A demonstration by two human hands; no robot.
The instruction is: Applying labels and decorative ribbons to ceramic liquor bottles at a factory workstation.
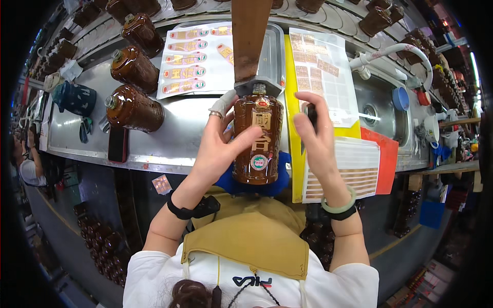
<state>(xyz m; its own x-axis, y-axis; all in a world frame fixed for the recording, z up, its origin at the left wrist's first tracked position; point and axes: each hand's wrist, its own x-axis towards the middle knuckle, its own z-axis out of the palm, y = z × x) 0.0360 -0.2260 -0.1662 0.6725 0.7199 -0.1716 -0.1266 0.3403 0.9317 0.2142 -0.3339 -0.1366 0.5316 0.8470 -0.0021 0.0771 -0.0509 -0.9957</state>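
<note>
Bottle [264,146], neck [260,89] toward twelve o'clock

Before the apron [246,233], its long axis runs six to twelve; the left hand [220,141] grasps it from nine. Right hand [319,126], at three, curls round a dark object [310,114]. Beyond, toward eleven: label sheet [192,64].

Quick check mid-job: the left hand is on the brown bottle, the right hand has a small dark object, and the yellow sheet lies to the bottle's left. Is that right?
Not quite: in the head view, the yellow sheet lies to the brown bottle's right. The left hand and right hand, with its small dark object, are as you said.
</note>
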